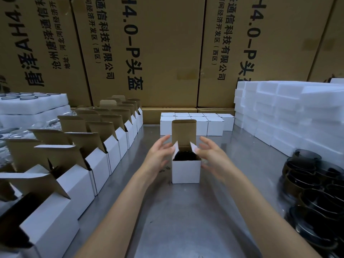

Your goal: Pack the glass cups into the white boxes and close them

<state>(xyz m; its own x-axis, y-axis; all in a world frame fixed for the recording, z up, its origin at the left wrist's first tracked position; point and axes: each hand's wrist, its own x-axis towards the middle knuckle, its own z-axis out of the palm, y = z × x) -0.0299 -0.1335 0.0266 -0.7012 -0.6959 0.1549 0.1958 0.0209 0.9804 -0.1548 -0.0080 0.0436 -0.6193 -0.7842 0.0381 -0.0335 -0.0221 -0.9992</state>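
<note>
A small white box (185,171) stands on the metal table in the middle, its brown top flap upright and both side flaps tilted inward. A dark glass cup (184,156) sits inside it, only its rim showing. My left hand (160,154) is at the box's left side, fingers straight, touching the left side flap. My right hand (212,155) is at the right side, fingers spread, fingertips against the right side flap. Neither hand grips anything.
A row of open white boxes (96,161) lines the left. Closed white boxes (197,123) stand at the back. Dark glass cups (316,179) pile at the right, white foam blocks (288,116) behind them. Foam trays with cups (33,105) are far left. Brown cartons form the back wall.
</note>
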